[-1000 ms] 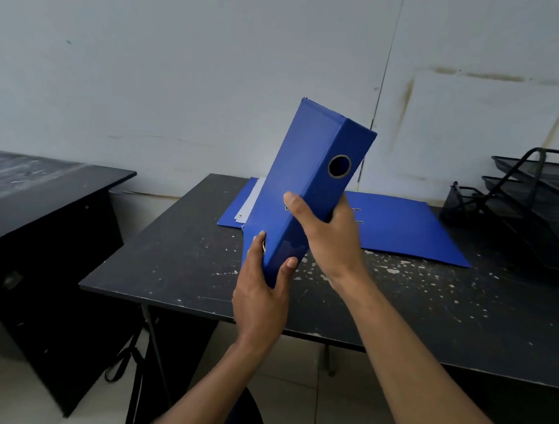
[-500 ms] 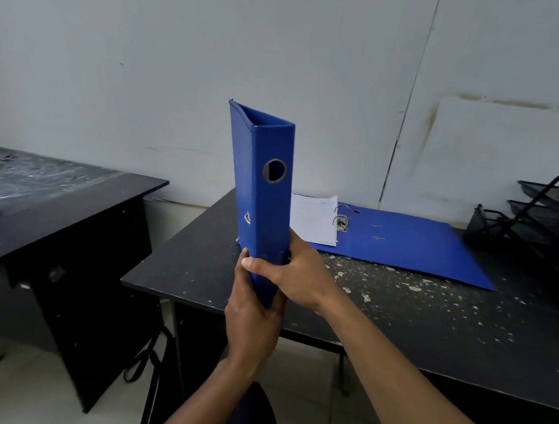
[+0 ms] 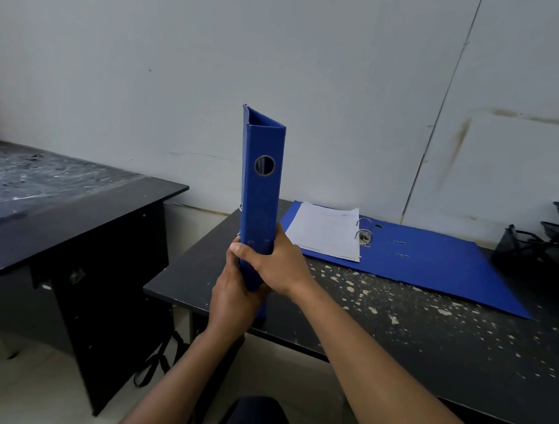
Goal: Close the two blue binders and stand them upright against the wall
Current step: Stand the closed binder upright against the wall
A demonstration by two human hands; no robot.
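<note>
Both hands hold a closed blue binder point(image 3: 261, 196) upright above the near left corner of the black, paint-flecked tabletop point(image 3: 413, 328), spine toward the camera with its round finger hole showing. The right hand point(image 3: 275, 265) wraps around the lower part of the spine, thumb across the front. The left hand point(image 3: 233, 299) grips the binder's bottom end from below and the left side. Whether the binder's lower edge touches the tabletop cannot be told.

The second blue binder point(image 3: 435, 266) lies open and flat farther back on the tabletop, near the white wall point(image 3: 284, 60), with a stack of white paper sheets point(image 3: 327, 231) on its left half and the metal ring mechanism point(image 3: 364, 234) beside them. Black mesh trays point(image 3: 545, 245) stand at the right edge.
</note>
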